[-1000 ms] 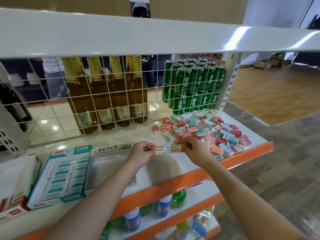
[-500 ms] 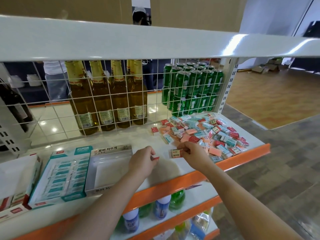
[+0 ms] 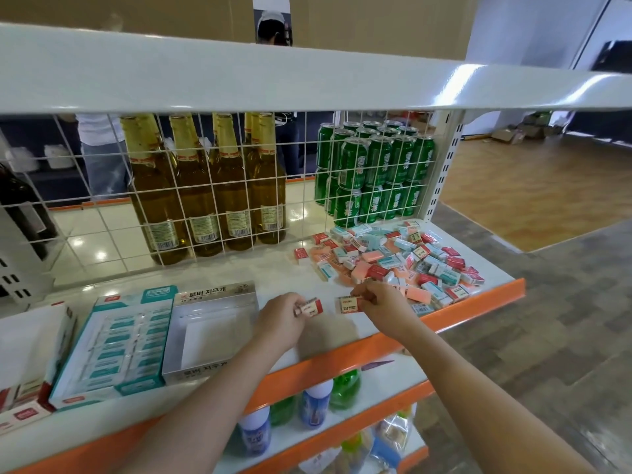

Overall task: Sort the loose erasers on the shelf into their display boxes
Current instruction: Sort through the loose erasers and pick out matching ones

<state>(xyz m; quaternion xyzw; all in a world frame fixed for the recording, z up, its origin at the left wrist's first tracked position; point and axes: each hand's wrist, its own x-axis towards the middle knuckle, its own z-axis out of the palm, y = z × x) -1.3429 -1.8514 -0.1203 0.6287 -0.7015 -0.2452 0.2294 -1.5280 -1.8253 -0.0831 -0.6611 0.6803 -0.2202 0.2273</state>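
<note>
Left hand (image 3: 278,318): grips red-sleeved eraser (image 3: 309,307) at frame centre.
Right hand (image 3: 383,304): pinches 2B eraser (image 3: 349,304) beside loose pile (image 3: 393,260).

Bright overhead light, glare on upper shelf (image 3: 478,83), edges bowed

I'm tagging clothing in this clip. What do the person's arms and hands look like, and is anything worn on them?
Both forearms are bare as far as the frame shows, with no sleeves in view. The left hand and right hand wear no gloves; no watch, bracelet or ring is visible.
</note>
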